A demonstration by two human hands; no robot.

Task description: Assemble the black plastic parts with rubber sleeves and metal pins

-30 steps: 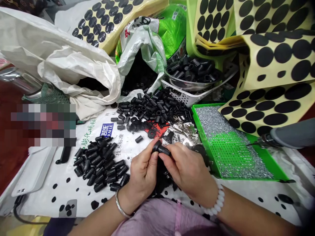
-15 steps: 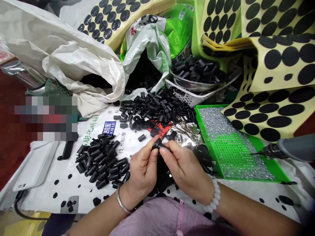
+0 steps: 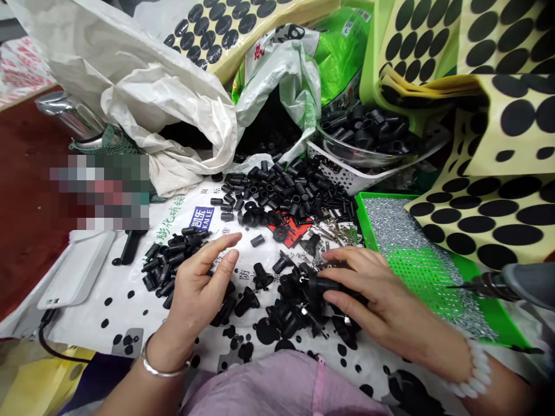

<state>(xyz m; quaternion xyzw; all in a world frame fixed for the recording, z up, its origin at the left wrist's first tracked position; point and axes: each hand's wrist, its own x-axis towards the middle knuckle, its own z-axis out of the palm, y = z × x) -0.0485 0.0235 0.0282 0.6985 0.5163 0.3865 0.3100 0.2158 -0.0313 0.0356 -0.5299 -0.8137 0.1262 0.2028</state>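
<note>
I see my left grip (image 3: 195, 297) open and holding nothing — thumb and forefinger spread apart above the desk. Just beyond and to the left of it lies a heap of short black sleeves (image 3: 162, 266), partly hidden by the hand; I can't tell whether they touch.

My right grip (image 3: 381, 300) has its fingers half curled over the right side of a pile of flanged black pieces (image 3: 295, 309). A dark stem lies right at its fingertips, but I cannot tell whether it is held or merely touched. The pile fills the space between both grips, with bits of bright metal showing among the pieces.

Beyond the gap between the grips a single sleeve (image 3: 257, 240) lies alone, and past it spreads a larger heap of black parts (image 3: 273, 185). Small metal strips (image 3: 338, 232) are scattered just ahead of the right grip, near a red patch (image 3: 299, 230).

To the right of that grip sits a green tray (image 3: 366, 222) of silvery pins (image 3: 390, 214) — a grey power tool (image 3: 531, 283) points its thin bit over it from the far right.
</note>
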